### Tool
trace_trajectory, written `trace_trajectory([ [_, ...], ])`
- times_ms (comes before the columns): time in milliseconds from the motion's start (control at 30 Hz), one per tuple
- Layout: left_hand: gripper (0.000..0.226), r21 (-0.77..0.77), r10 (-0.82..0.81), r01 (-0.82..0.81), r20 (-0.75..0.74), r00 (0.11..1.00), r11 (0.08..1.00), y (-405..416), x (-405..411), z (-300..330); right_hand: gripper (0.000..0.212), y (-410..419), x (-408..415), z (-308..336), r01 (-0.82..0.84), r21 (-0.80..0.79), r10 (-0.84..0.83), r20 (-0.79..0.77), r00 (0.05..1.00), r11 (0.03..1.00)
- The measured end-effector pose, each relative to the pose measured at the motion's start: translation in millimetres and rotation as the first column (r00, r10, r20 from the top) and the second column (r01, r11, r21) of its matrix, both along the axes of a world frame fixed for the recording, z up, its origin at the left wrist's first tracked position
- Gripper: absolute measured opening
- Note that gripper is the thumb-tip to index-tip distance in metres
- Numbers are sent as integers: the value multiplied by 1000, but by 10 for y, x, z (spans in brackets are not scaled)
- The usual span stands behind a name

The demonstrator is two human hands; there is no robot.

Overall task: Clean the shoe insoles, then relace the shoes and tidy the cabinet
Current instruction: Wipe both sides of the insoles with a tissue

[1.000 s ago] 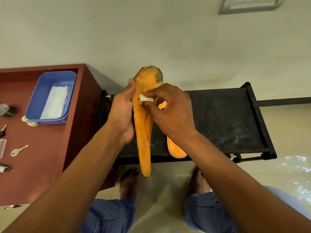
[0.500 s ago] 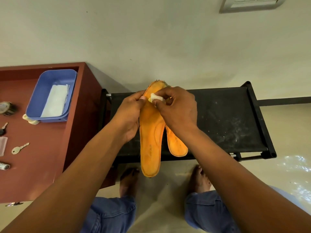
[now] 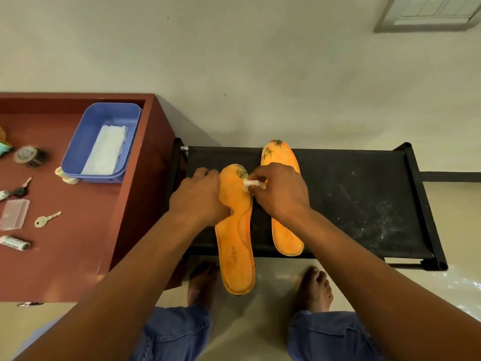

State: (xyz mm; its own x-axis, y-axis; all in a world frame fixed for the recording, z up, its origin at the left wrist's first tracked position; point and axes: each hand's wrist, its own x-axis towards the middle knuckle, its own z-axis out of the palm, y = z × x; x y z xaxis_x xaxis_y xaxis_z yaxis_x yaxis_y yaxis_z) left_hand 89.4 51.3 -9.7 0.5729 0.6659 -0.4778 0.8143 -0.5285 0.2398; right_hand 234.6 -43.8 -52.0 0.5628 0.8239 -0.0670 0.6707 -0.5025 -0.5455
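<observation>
The right hand [image 3: 282,194] has its fingers [image 3: 256,178] closed in a pinch on a small white wad [image 3: 250,184], pressed to the toe end of the near insole [image 3: 235,230], just beside a dark stain [image 3: 241,172] there. The left hand [image 3: 199,198] grips the same insole along its left edge, fingers curled round the rim near the toe and out of sight beneath it. So both hands sit at the toe end, and the insole's long axis runs from them straight back toward the person, heel nearest the body and hanging past the front edge of the rack [image 3: 364,204] over the floor [image 3: 273,290]. Any wiping stroke toward the heel would therefore be a pull toward the body, and the right hand is the one placed for it (the left only steadies).

The second insole [image 3: 285,230] lies flat on the rack just right of the first, parallel to it, partly under the right wrist, with dark marks at its own toe; it looks not yet cleaned. The rack's black top is dusty on its right half.

To the left stands a red-brown surface [image 3: 86,230], carrying a blue tray [image 3: 78,152] with a folded white cloth [image 3: 105,149] in it, a tape roll [image 3: 28,155], keys [image 3: 46,219] and a small clear box [image 3: 14,213]. A pale wall rises behind, with a switch plate [image 3: 429,11] at top right.
</observation>
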Motion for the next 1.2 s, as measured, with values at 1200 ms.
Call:
trace_trajectory([
  [1200, 151, -164, -303, 262, -336, 892, 951, 274, -245, -461, 23, 214, -296, -296, -293, -9, 287, 241, 927, 956],
])
